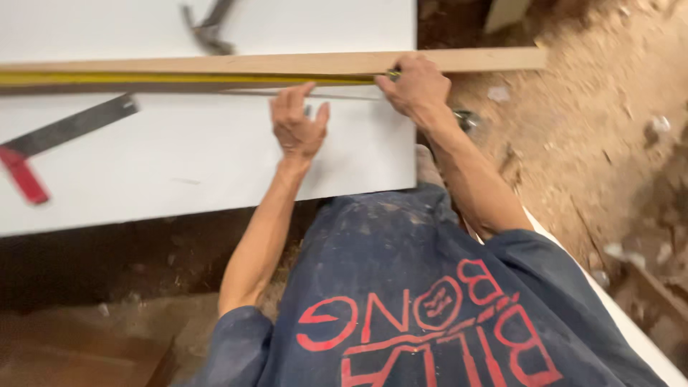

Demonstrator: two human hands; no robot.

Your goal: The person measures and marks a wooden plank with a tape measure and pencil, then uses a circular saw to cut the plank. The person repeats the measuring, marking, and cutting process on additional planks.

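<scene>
Head view, looking down over a dark blue shirt (423, 301) with red print. White board (186, 154) lies flat across the top of the frame, dirt floor (588, 136) to the right. A long wood strip (287, 63) lies across the board, its right end past the board's edge. A yellow tape measure (179, 78) runs along the strip from the left edge to the right hand. Right hand (416, 87) is curled, pinching the tape's end against the strip. Left hand (297, 123) lies palm down on the board just below the strip, fingers together, fingertips touching the strip's edge. A metal square with a red handle (50, 143) lies on the board at left, well apart from the hands. A dark tool (208, 29) at the top is blurred, kind unclear.
</scene>
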